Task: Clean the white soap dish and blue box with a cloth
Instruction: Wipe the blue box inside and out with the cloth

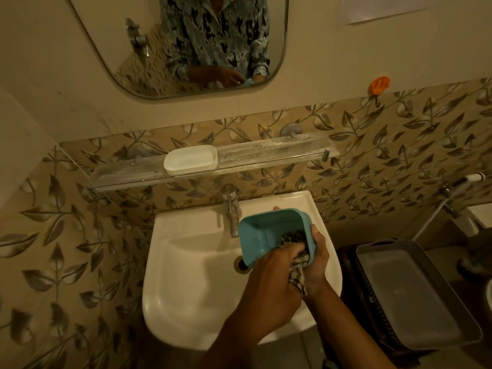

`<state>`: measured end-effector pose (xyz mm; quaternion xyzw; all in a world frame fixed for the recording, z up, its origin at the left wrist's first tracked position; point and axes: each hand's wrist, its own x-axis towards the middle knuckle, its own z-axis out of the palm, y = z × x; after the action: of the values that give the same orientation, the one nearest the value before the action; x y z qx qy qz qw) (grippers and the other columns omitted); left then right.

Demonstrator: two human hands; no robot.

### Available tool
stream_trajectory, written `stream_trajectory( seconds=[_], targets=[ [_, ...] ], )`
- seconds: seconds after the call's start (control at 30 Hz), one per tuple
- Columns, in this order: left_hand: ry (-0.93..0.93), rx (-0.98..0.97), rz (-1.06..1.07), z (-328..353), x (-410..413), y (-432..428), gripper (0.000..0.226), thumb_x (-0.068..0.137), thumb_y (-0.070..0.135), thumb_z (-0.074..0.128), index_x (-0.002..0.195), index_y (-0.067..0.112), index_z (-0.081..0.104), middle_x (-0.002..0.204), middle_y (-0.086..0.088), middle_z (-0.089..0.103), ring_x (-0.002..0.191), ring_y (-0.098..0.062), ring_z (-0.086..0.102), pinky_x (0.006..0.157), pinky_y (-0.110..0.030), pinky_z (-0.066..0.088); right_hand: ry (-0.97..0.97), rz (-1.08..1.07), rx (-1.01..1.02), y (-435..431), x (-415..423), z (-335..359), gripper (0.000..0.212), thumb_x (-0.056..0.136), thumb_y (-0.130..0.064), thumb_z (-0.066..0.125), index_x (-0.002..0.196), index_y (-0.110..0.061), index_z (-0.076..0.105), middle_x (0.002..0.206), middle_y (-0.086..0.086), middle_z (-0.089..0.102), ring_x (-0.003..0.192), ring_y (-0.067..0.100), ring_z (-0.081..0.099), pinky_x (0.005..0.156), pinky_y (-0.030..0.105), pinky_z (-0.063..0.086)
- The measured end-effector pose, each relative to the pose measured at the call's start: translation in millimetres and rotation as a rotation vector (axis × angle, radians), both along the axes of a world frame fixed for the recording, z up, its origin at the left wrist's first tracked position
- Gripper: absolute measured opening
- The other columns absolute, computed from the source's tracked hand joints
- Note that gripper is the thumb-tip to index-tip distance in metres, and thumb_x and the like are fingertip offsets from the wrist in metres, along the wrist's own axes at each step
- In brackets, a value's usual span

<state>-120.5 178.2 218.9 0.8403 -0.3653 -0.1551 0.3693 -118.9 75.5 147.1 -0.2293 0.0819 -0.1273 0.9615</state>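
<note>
Currently blue box (pixel 255 235) tilted; right hand (pixel 318 258) grips rim, left hand (pixel 271 283) clutches checked cloth (pixel 294 238) inside.

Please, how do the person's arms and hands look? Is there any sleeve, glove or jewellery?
Both the left hand and the right hand are bare: no gloves, no ring, watch or bracelet shows. The forearms are uncovered. The mirror shows a shirt printed in pale blue, white and dark patches, its sleeve ending in a cuff above the wrist.
</note>
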Motion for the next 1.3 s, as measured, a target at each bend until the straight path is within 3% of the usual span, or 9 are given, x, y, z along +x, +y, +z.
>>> stream_trajectory(
  seconds=[0.2,0.33,0.5,0.63,0.7,0.83,0.97,1.1,1.3],
  targets=[
    [-0.254,0.304,-0.063,-6.2,22.7,17.9,0.064,0.084,0.009,0.06,0.139,0.033,0.036,0.139,0.007,0.044,0.127,-0.011,0.04,0.107,-0.028,0.036,0.037,0.051,-0.001,-17.3,-2.4,-5.4,0.081,0.065,-0.055,0.071,0.131,-0.011,0.056,0.122,0.018,0.059,0.111,0.032,0.056,0.089,0.042,0.051],
    [-0.364,0.416,-0.101,-11.8,29.2,17.9,0.064,0.085,0.012,0.06,0.141,0.028,0.033,0.143,0.004,0.042,0.129,-0.014,0.038,0.105,-0.028,0.036,0.041,0.054,-0.005,-22.4,2.4,-7.6,0.09,0.07,-0.055,0.066,0.143,-0.01,0.038,0.137,0.021,0.042,0.123,0.037,0.039,0.095,0.046,0.044],
    [-0.183,0.214,0.053,-14.7,11.3,7.5,0.057,0.079,0.007,0.059,0.131,0.028,0.045,0.129,0.008,0.052,0.121,-0.011,0.045,0.103,-0.028,0.04,0.034,0.026,-0.042,-13.0,8.4,-3.7,0.089,0.069,-0.053,0.068,0.139,-0.004,0.044,0.128,0.022,0.053,0.113,0.033,0.053,0.095,0.044,0.046],
    [0.058,0.044,0.047,-8.0,2.2,-0.7,0.052,0.076,0.002,0.054,0.12,0.03,0.051,0.117,0.01,0.059,0.11,-0.006,0.054,0.091,-0.028,0.05,0.02,0.065,-0.038,-3.3,9.3,-7.6,0.084,0.067,-0.051,0.072,0.134,-0.005,0.052,0.121,0.021,0.062,0.106,0.029,0.062,0.087,0.038,0.053],
    [0.104,0.024,0.01,-9.9,4.3,3.0,0.059,0.074,0.002,0.055,0.124,0.033,0.05,0.121,0.012,0.057,0.114,-0.004,0.052,0.094,-0.028,0.05,0.008,0.07,-0.074,-5.1,8.8,-6.0,0.084,0.067,-0.051,0.072,0.134,-0.005,0.052,0.117,0.021,0.063,0.103,0.029,0.063,0.085,0.037,0.055],
    [-0.233,0.305,-0.076,-14.6,19.5,17.4,0.064,0.081,0.011,0.06,0.137,0.03,0.037,0.14,0.009,0.043,0.13,-0.01,0.037,0.108,-0.034,0.036,-0.056,0.102,-0.081,-12.4,5.6,-1.0,0.086,0.069,-0.052,0.071,0.137,-0.005,0.047,0.122,0.023,0.059,0.109,0.032,0.058,0.091,0.041,0.052],
    [-0.458,0.586,-0.151,-14.3,30.9,23.9,0.068,0.086,0.011,0.056,0.144,0.024,0.023,0.152,0.002,0.028,0.139,-0.018,0.023,0.106,-0.036,0.034,-0.062,0.113,-0.154,-17.2,5.4,5.7,0.087,0.067,-0.052,0.072,0.137,-0.006,0.048,0.121,0.022,0.06,0.109,0.032,0.059,0.091,0.042,0.051],
    [-0.328,0.42,-0.06,-16.3,21.6,21.3,0.061,0.084,0.009,0.055,0.141,0.02,0.035,0.146,0.001,0.039,0.138,-0.018,0.03,0.111,-0.032,0.032,-0.069,0.086,-0.154,-14.3,5.9,5.6,0.083,0.066,-0.052,0.072,0.133,-0.006,0.053,0.118,0.021,0.063,0.106,0.03,0.061,0.09,0.04,0.053],
    [0.199,0.064,0.036,4.7,3.8,4.8,0.052,0.083,-0.001,0.052,0.127,0.027,0.05,0.127,0.007,0.055,0.12,-0.01,0.05,0.1,-0.026,0.046,-0.025,0.045,-0.14,-2.6,7.9,-4.3,0.093,0.062,-0.051,0.076,0.138,-0.004,0.046,0.116,0.024,0.061,0.102,0.032,0.062,0.084,0.039,0.055]
  ],
)
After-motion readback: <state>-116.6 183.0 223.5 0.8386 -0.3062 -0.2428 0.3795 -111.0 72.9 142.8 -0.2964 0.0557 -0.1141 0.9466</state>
